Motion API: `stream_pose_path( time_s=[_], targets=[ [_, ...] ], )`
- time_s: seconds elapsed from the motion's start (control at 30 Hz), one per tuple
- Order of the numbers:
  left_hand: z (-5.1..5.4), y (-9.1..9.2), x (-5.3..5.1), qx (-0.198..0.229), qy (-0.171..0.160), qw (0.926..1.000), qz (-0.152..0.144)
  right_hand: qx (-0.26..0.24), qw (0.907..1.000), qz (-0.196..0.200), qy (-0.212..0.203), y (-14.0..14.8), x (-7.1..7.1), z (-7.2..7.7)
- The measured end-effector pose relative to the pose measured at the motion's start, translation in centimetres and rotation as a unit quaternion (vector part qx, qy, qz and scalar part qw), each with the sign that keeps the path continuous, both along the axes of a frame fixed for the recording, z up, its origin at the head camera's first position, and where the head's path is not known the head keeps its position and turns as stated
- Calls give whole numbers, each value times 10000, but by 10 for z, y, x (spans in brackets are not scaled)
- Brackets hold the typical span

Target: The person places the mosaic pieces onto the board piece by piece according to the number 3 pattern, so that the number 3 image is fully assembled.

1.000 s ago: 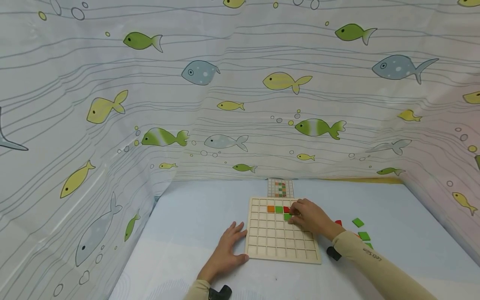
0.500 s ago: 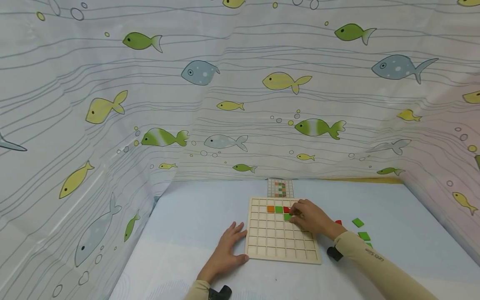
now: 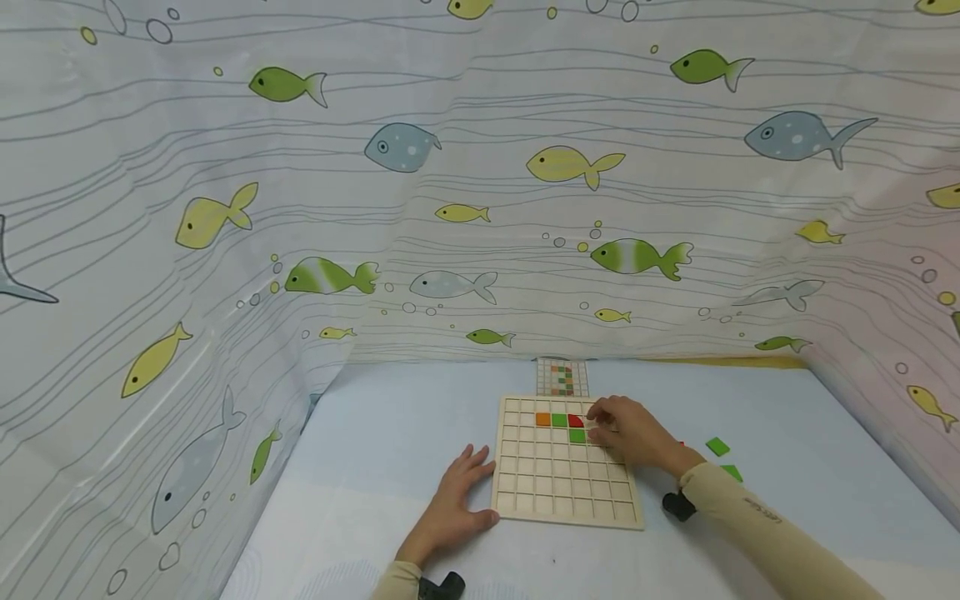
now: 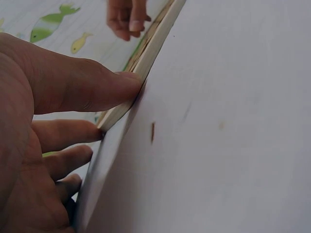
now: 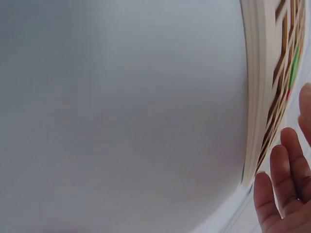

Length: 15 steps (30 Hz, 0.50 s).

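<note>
A square wooden grid board (image 3: pixel 555 492) lies on the table. In its upper rows sit an orange tile (image 3: pixel 543 419), a green tile (image 3: pixel 559 420) and a red tile (image 3: pixel 575 421) with a curved edge, side by side. Another green tile (image 3: pixel 577 435) is just below the red one. My left hand (image 3: pixel 454 502) rests at the board's left side, fingers spread, with thumb and fingertips touching its edge in the left wrist view. Over the board's upper right hovers my right hand (image 3: pixel 628 432). Its thumb and fingers are apart, with nothing seen between them.
Behind the board is a small pattern card (image 3: pixel 562 377) with coloured squares. To the right lie a loose green tile (image 3: pixel 717 447), a second green piece (image 3: pixel 732 473) and a sliver of red, partly hidden by my right arm. A fish-print curtain (image 3: pixel 480 250) surrounds the table.
My right hand has drawn slightly to the right, away from the red and green tiles, which show more fully. My right forearm covers more of the loose tiles. The left hand stays put.
</note>
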<state>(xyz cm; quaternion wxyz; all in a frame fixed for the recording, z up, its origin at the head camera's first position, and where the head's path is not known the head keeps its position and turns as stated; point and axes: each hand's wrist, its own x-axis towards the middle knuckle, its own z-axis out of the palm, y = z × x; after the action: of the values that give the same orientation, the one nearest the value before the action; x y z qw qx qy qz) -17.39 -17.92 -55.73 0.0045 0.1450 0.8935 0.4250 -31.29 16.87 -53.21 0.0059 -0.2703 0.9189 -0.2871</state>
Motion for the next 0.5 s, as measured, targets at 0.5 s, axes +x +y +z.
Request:
stream_pose_path(
  time_s=[0.5],
  targets=[
    [-3, -1, -2, -34, 6, 10000, 32, 342, 9960, -625, 541, 81, 2, 11]
  ],
)
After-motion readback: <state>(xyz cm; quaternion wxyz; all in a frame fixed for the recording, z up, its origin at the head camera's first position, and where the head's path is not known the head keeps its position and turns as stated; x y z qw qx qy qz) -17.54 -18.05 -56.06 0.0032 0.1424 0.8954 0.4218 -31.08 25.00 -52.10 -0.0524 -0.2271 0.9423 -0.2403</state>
